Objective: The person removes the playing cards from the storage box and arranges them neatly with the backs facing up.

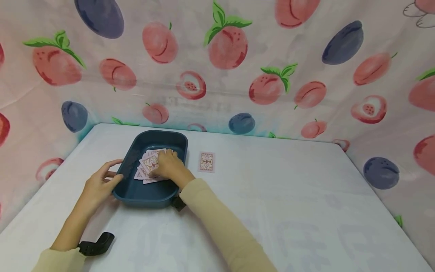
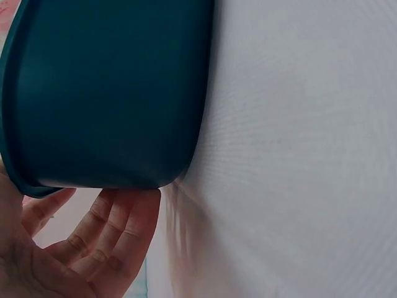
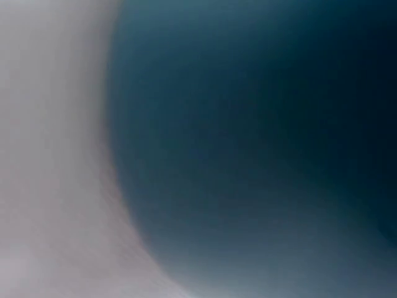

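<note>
A dark blue rectangular plastic basin [image 1: 146,204] stands on the left part of the table. Inside it lies a loose, fanned pile of playing cards [image 1: 148,163], patterned backs up. My right hand [image 1: 170,168] reaches in over the right rim and grips cards at the pile's right side, thumb at the near edge; its fingertips are partly hidden. My left hand [image 1: 98,185] holds the basin's left side, thumb at the rim and fingers against the outer wall, as the left wrist view shows. The right wrist view has only the basin's blurred wall [image 3: 205,136] close up.
One more card [image 1: 206,162] lies face down on the white-covered table [image 1: 289,196], just right of the basin. A fruit-printed cloth [image 1: 217,90] hangs behind and at both sides. Black wrist devices [image 1: 96,245] sit on both wrists.
</note>
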`<state>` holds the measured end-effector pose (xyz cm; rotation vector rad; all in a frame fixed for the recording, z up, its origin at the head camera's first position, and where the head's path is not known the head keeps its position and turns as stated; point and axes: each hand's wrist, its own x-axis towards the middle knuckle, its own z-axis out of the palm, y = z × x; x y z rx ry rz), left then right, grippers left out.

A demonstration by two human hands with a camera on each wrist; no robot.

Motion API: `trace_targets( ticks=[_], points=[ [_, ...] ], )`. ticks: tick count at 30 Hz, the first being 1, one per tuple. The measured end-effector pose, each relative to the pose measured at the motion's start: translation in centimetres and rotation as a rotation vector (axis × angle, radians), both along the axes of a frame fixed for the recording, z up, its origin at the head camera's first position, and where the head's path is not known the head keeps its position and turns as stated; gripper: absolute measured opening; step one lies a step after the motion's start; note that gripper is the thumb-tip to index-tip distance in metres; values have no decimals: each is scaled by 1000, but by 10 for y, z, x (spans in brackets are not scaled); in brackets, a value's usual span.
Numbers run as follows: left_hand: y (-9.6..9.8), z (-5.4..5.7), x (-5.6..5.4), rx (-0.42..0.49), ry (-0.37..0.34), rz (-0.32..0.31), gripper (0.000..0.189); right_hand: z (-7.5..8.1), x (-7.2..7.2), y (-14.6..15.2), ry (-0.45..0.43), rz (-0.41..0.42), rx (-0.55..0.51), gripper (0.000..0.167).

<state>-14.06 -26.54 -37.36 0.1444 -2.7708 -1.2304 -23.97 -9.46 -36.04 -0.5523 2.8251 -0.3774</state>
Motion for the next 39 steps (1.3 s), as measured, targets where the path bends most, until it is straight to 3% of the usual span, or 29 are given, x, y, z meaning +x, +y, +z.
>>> trace_targets(
  ticks=[9, 17, 29, 36, 39],
  points=[
    [0, 1, 0, -6, -1, 3, 49, -3, -2, -4, -2, -38, 48, 33],
    [0, 0, 0, 0, -15, 2, 50, -3, -3, -4, -11, 7, 92, 30],
    [0, 0, 0, 0, -26, 5, 51, -1, -3, -3, -20, 2, 71, 29],
    [-2, 0, 0, -2, -22, 2, 50, -2, -2, -2, 2, 26, 50, 16],
    [-2, 0, 1, -4, -13, 0, 50, -2, -1, -2, 27, 27, 16, 21]
  ],
)
